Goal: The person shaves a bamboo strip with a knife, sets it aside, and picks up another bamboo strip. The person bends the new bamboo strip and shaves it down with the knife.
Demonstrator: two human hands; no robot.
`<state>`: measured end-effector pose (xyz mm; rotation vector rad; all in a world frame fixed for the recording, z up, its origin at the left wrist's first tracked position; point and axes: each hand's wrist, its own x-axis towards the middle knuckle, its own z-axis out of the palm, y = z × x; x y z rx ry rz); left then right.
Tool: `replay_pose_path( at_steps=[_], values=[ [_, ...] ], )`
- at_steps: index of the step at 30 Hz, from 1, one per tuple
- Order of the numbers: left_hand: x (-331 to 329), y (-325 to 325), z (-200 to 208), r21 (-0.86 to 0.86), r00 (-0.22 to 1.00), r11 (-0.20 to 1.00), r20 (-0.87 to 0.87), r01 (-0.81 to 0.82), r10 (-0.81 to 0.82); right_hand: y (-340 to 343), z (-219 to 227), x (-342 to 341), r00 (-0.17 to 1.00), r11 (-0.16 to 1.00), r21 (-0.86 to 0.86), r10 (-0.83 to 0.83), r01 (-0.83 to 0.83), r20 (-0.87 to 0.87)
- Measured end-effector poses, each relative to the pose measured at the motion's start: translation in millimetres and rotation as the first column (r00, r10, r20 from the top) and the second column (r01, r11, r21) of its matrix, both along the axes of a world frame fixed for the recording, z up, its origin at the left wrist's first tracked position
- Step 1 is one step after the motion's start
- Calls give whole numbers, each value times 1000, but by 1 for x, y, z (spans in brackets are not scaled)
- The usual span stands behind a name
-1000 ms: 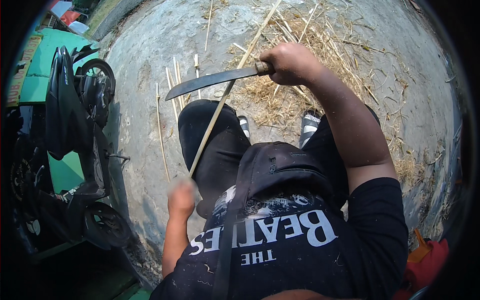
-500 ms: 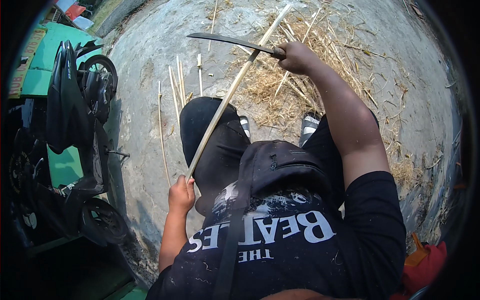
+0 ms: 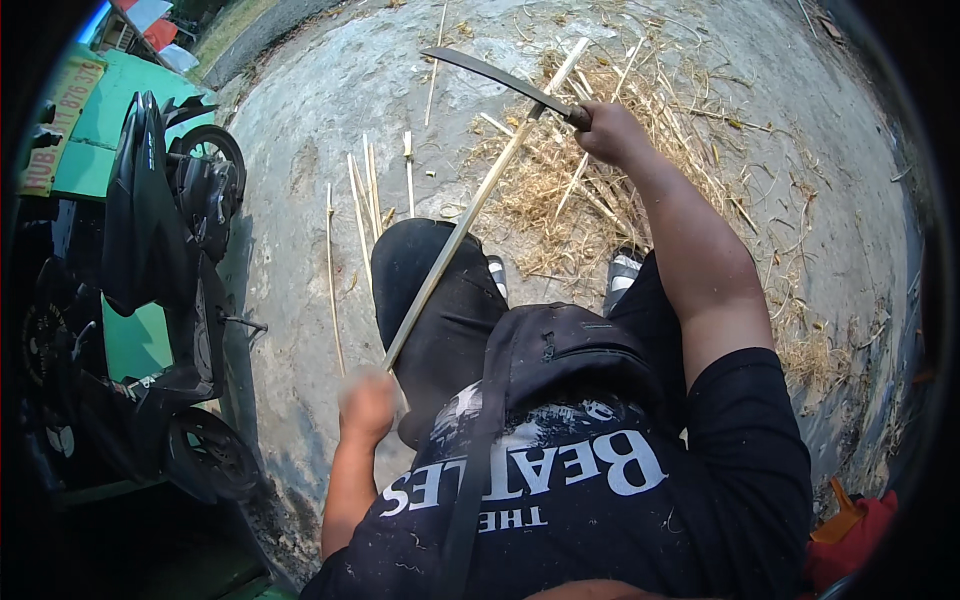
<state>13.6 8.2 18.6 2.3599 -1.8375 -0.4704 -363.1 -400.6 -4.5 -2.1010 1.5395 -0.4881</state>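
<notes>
My right hand [image 3: 610, 133] is wrapped round the short handle of a machete [image 3: 485, 70] with a long, dark, slightly curved blade. The blade points to the far left and crosses a long pale bamboo strip [image 3: 440, 262] close to the strip's far end. At the near end of that strip is my left hand [image 3: 367, 408], closed on it; motion blurs its fingertips. The strip slopes up and away over my left knee [image 3: 410, 265], which is in dark trousers.
Curly shavings and loose strips [image 3: 570, 190] lie heaped on the concrete beyond my feet. Several thin strips [image 3: 365, 190] rest left of my knee. A black motorbike [image 3: 150, 200] stands at the left; a red and orange item [image 3: 850, 530] is at the lower right.
The machete has slid along the strip toward its far end, and its blade is tilted more steeply. My left hand stays at the near end. The whole view has shifted slightly.
</notes>
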Motion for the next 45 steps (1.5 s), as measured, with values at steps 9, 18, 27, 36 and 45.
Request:
replay_pose_path(
  at_steps=[9, 18, 27, 36, 45],
  values=[
    [4, 1, -10, -59, 993, 998, -117, 6, -13, 27, 22, 29, 951, 892, -331, 293, -308, -94],
    [5, 1, -4, -6, 989, 1000, -150, 13, -14, 27, 14, 30, 959, 915, -309, 283, -260, 31],
    [3, -3, -7, -11, 976, 1000, -217, 20, -22, 21, 3, 23, 981, 982, -83, 177, -170, 78],
    [11, 0, -10, -38, 972, 998, -229, 51, -59, 16, 10, 20, 981, 967, -168, 195, -192, 1],
    [8, 7, -12, -71, 985, 997, -169, 30, -41, 35, 48, 26, 961, 924, -268, 256, -275, -103]
  ],
)
